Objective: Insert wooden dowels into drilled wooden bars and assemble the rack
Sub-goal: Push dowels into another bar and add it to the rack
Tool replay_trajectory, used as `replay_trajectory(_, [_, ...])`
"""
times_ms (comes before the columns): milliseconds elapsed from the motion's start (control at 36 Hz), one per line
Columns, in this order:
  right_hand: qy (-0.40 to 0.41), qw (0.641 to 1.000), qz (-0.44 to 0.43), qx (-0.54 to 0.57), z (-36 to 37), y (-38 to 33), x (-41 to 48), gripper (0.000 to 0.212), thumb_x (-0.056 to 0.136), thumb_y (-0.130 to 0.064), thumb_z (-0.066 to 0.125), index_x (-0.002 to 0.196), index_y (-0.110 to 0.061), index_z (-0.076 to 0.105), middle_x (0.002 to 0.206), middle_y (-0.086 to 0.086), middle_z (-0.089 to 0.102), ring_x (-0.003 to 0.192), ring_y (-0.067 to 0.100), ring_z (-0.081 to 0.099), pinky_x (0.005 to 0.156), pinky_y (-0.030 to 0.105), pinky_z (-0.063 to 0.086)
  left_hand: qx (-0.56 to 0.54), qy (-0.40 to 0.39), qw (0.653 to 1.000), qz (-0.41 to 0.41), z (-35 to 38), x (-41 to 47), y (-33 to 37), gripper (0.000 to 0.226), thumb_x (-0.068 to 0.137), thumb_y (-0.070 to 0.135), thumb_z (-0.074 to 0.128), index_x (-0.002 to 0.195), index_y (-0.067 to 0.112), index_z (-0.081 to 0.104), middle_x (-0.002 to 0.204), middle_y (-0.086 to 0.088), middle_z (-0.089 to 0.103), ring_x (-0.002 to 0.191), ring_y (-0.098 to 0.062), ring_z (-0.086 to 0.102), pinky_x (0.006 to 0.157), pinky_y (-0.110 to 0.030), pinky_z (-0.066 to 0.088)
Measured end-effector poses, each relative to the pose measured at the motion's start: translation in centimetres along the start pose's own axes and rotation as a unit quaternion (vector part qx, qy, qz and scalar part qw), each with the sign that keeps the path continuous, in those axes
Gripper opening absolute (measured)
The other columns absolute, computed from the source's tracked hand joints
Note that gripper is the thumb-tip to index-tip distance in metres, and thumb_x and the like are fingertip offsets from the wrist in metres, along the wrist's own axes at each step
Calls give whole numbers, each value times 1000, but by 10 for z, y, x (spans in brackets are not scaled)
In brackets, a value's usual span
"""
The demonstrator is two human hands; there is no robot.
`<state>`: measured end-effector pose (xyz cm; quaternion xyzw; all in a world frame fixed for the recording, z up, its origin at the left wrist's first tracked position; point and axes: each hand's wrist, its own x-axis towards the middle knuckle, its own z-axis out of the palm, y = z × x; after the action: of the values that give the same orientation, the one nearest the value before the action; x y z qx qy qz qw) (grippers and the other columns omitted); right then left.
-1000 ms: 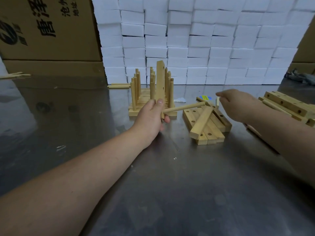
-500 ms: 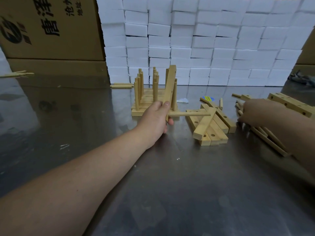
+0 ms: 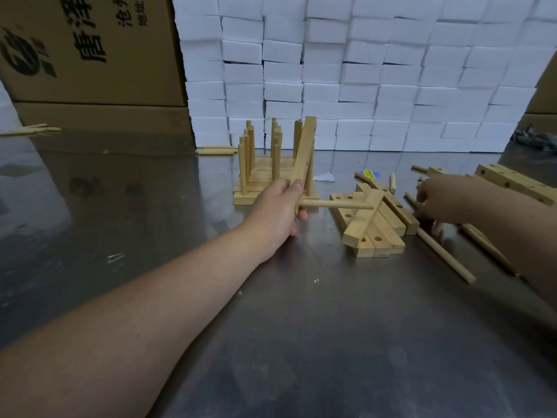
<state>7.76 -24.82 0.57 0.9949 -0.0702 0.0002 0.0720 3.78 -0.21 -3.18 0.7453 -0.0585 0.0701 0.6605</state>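
We see the left hand point(image 3: 277, 206) curled round the lower end of a pale, drilled wooden bar point(image 3: 304, 152). It holds the bar tilted above the grey steel table point(image 3: 301, 327), just in front of the stack of finished bars with upright dowels point(image 3: 259, 176). 1 round wooden dowel point(image 3: 337, 204) sits in the bar and juts out to the right, over the heap of loose drilled bars point(image 3: 376, 233). The right hand point(image 3: 446, 200) lies on the scattered loose dowels point(image 3: 446, 257); we cannot tell whether its fingers have closed on 1. We judge the step to be fetching the next dowel for this bar. The next move calls for lifting 1 dowel free, lining its tip up with an empty hole and pushing it in straight while the left hand steadies the bar.
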Motion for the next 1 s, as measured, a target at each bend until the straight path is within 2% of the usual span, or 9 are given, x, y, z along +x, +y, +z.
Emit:
replay_trajectory(139, [36, 999, -19, -2, 5, -4, 3, 26, 88, -20, 54, 109, -8, 62, 104, 9, 64, 92, 22, 60, 75, 31, 49, -1, -7, 1000, 4, 0, -1, 0, 26, 99, 31, 39, 81, 19, 51, 59, -4, 53, 34, -6, 38, 41, -18, 36])
replay_trajectory(306, [153, 980, -9, 127, -10, -7, -1, 25, 91, -19, 41, 97, -8, 63, 75, 10, 63, 63, 24, 59, 52, 28, 45, 1, 5, 1000, 7, 0, 1, -1, 27, 99, 28, 38, 80, 18, 54, 65, -7, 56, 41, -12, 44, 48, -24, 39])
replay_trajectory(417, [233, 938, -90, 239, -29, -25, -23, 26, 93, -17, 36, 100, -12, 60, 63, 2, 53, 52, 17, 47, 46, 24, 31, -10, 23, 1000, -5, -1, 3, 0, 27, 96, 23, 37, 77, 16, 54, 76, -7, 56, 41, -13, 43, 54, -27, 39])
replay_trajectory(556, [230, 894, -205, 327, -42, -53, -57, 22, 92, -20, 37, 88, -27, 57, 53, -6, 49, 40, 10, 39, 41, 22, 31, -10, 32, 999, -18, -1, 5, 0, 28, 95, 23, 35, 74, 18, 53, 76, -8, 48, 58, -18, 42, 52, -26, 39])
replay_trajectory(667, [207, 894, -244, 313, -40, -64, -67, 21, 91, -25, 39, 88, -29, 59, 63, -4, 58, 43, 7, 40, 45, 24, 33, -10, 20, 1000, -13, -1, 6, -1, 28, 98, 36, 36, 82, 21, 54, 78, -3, 48, 63, -16, 42, 51, -24, 37])
replay_trajectory(778, [200, 900, -256, 292, -35, -67, -69, 17, 93, -33, 45, 85, -28, 59, 57, -8, 50, 45, 3, 44, 45, 22, 27, -14, 8, 1000, 4, -1, 4, 0, 29, 100, 34, 35, 106, 17, 58, 84, -5, 48, 65, -15, 44, 44, -17, 39])
replay_trajectory(861, [194, 902, -259, 286, -33, -68, -69, 16, 93, -38, 46, 86, -28, 58, 58, -10, 48, 50, -2, 47, 47, 23, 26, -14, -9, 1000, 18, -1, 2, 2, 26, 100, 28, 37, 121, 32, 53, 102, 0, 53, 80, -16, 53, 50, -19, 42])
replay_trajectory(889, [197, 905, -256, 278, -32, -68, -69, 18, 93, -38, 45, 87, -28, 58, 59, -10, 48, 52, 2, 46, 47, 23, 26, -22, -18, 999, 21, -1, 1, 1, 29, 100, 26, 37, 123, 35, 51, 100, 2, 56, 81, -13, 56, 53, -21, 44])
replay_trajectory(1000, [224, 909, -248, 250, -29, -68, -67, 24, 95, -36, 42, 94, -23, 62, 64, -9, 52, 59, 7, 46, 49, 25, 28, -41, -30, 998, 30, -2, -1, 1, 32, 101, 20, 36, 126, 29, 52, 60, 9, 58, 55, -3, 54, 50, -18, 45])
